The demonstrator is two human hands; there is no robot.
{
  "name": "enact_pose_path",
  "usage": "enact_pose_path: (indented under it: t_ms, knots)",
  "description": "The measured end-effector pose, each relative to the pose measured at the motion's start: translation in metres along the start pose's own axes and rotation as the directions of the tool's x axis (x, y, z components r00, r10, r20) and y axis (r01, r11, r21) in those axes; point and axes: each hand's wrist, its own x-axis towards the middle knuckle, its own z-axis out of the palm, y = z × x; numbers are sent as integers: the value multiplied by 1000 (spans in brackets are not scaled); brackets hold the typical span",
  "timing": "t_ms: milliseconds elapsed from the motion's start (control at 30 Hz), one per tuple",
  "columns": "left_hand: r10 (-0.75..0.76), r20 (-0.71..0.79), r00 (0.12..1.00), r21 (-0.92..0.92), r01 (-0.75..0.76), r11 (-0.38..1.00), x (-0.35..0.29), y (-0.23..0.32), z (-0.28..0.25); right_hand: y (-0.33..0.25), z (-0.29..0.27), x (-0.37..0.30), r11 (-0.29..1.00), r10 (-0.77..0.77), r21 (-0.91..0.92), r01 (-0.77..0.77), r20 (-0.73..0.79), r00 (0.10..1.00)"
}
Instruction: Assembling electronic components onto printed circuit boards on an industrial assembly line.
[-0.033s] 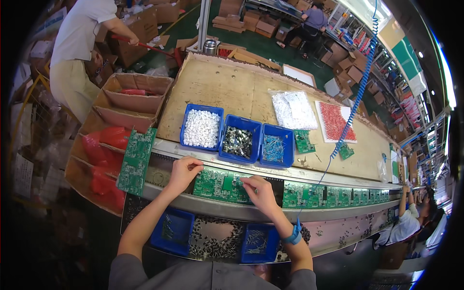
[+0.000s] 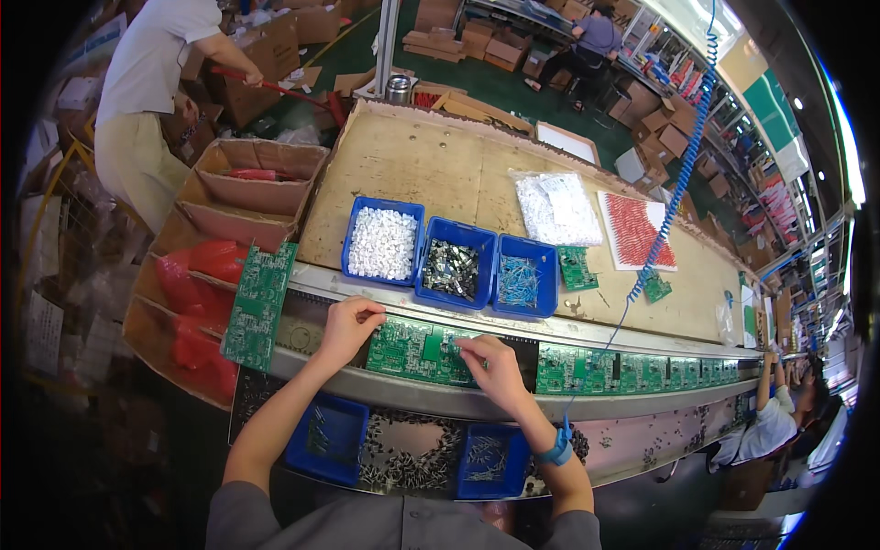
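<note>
A green circuit board [image 2: 417, 353] lies flat on the rail in front of me. At its upper left corner is my left hand [image 2: 348, 328], thumb and fingertips pinched together; anything between them is too small to make out. My right hand [image 2: 495, 365] reaches over the right part of the board, its fingers closed near the surface. Whatever that hand pinches is hidden. Just beyond the board stand three blue bins: one of white parts [image 2: 382, 243], one of dark and silvery metal parts [image 2: 451, 269], and one of small blue leaded components [image 2: 522, 278].
More circuit boards [image 2: 632, 371] line the rail rightward; another board [image 2: 260, 307] rests beside a divided carton [image 2: 252, 196]. Nearer me are two blue bins [image 2: 346, 463] [image 2: 513, 461] and loose parts [image 2: 414, 456]. A coiled blue cord [image 2: 683, 170] hangs at right. Co-workers are left, far back and right.
</note>
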Motion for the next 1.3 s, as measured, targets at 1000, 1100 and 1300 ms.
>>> enact_pose_path:
  t_ms: [1000,1100,1300]
  knots:
    - [35,-36,999,2,-34,999,-4,1,-3,-51,44,-89,970,-238,159,184,461,855]
    - [60,7,998,99,-61,993,-5,13,-4,-51,45,-94,973,-232,105,208,507,830]
    - [60,79,995,179,-74,981,5,8,-9,-48,58,-111,940,-203,-88,329,632,748]
